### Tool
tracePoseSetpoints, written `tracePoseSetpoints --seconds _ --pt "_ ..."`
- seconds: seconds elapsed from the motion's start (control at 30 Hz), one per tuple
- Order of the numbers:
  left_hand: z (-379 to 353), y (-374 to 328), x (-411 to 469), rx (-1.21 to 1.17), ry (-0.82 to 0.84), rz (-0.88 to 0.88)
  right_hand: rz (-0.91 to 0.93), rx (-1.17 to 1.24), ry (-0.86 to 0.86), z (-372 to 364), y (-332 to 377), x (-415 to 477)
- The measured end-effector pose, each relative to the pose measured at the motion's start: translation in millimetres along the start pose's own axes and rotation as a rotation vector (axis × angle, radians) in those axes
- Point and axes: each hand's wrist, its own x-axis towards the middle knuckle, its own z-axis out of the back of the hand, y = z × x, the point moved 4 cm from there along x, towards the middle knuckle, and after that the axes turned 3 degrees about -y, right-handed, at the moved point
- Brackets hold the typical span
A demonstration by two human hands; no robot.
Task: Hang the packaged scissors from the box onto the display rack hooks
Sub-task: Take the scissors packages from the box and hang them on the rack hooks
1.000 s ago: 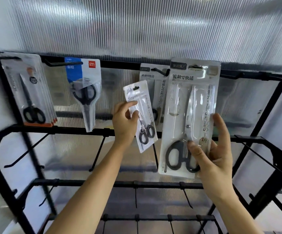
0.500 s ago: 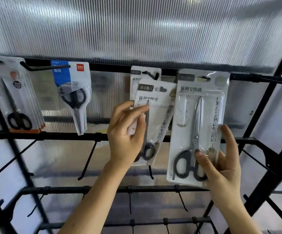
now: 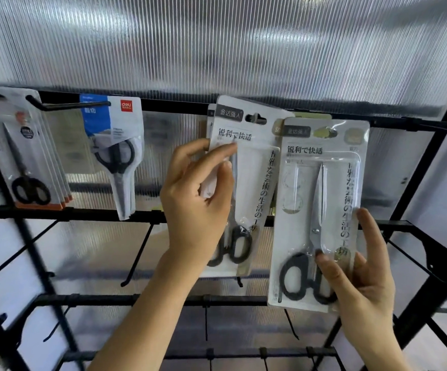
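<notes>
- Black wire display rack — top hooks crowded, so packs could snag.
- Right hand clamps the big white-carded scissors pack, unhung — tilted, it may miss.
- Left hand pinches the smaller pack on its hook; a tug might unseat it.

A black wire display rack carries packaged scissors on its top-rail hooks: an orange-edged stack, a blue-labelled pack, white packs
</notes>
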Motion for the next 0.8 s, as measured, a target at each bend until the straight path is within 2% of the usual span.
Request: tracePoseSetpoints --seconds 0.37,0.6,0.67,0.8 --pt "0 9 -4 0.006 0.013 0.143 0.049 0.04 0.04 -8 14 6" --pt "-31 56 -3 -0.004 0.023 0.224 0.04 0.069 0.123 -23 11 13" --pt "-44 73 0 0.036 0.078 0.238 0.03 0.08 0.138 -27 7 16" --pt "-62 101 -1 0.074 0.331 0.325 0.058 0.083 0.118 -31 7 19"
